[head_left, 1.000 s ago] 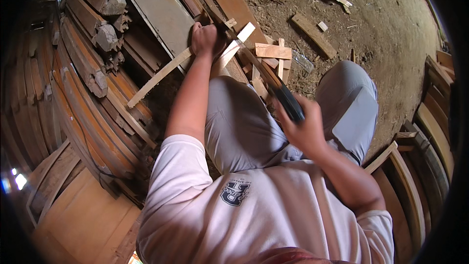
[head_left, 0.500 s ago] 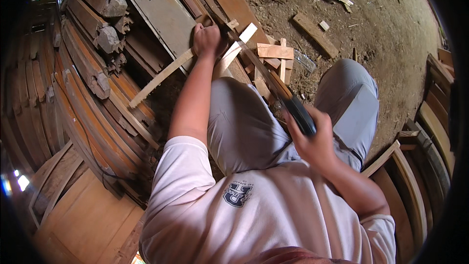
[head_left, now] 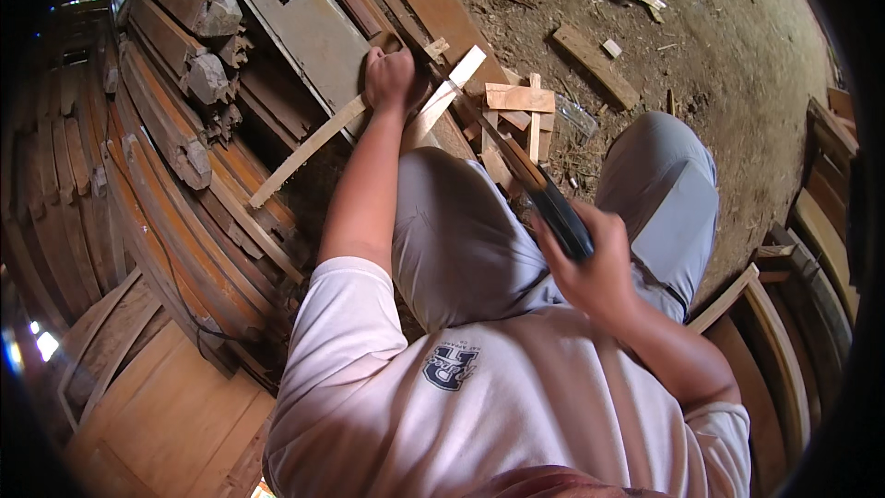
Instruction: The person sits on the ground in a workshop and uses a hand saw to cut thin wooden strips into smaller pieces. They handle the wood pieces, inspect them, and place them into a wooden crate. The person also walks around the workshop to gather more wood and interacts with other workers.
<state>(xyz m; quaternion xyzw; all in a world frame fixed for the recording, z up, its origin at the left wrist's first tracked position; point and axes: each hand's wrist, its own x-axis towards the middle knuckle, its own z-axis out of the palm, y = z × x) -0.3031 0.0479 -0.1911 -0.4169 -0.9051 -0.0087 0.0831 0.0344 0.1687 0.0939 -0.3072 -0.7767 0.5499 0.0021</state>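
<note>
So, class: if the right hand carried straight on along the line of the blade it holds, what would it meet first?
Probably the pale wooden strip pinned by the left hand; the right hand aims its long blade there, though depth is unclear.

The wooden slat [head_left: 313, 143] lies on stacked timbers [head_left: 175, 129] at left, with scattered wood offcuts [head_left: 521, 101] on dirt ground [head_left: 737, 55] at right.

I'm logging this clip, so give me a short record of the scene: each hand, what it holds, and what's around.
left hand: grips a pale wooden strip against the stacked lumber
right hand: holds a long blade with a dark handle, tip toward the strip
posture: crouched, grey-trousered knees either side
surroundings: curved planks at left, offcuts on dirt ground
</note>
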